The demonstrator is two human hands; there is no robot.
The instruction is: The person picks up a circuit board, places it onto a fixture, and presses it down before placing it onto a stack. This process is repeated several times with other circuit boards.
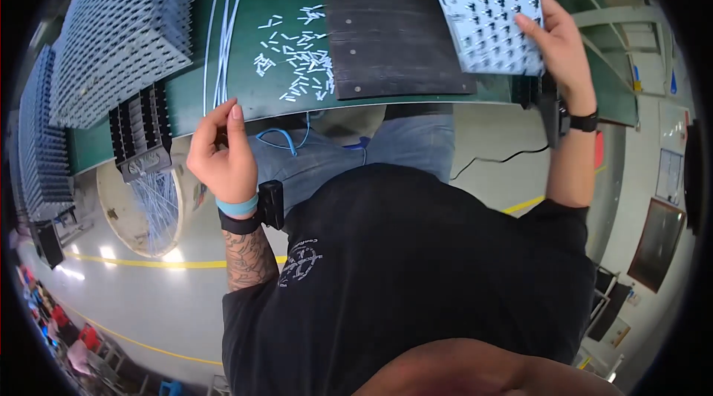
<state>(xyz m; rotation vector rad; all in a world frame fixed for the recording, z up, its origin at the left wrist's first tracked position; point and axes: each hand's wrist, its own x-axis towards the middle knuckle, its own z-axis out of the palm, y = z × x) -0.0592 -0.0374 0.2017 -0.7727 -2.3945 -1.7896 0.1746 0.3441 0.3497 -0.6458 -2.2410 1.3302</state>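
Note:
My right hand grips the right edge of a white panel studded with rows of small black parts, thumb on top. The panel is tilted at the far right of the green table and overlaps a dark flat board. My left hand is at the table's front edge, with thumb and fingers drawn together. Any small thing between them cannot be made out. Just beyond its fingertips lie several long thin white strips. Many short white pieces are scattered between the strips and the board.
Tall stacks of similar panels stand at the left, beside a black slotted rack. Below is a round bin holding thin strips. A blue cord hangs over my lap; a black cable runs at right.

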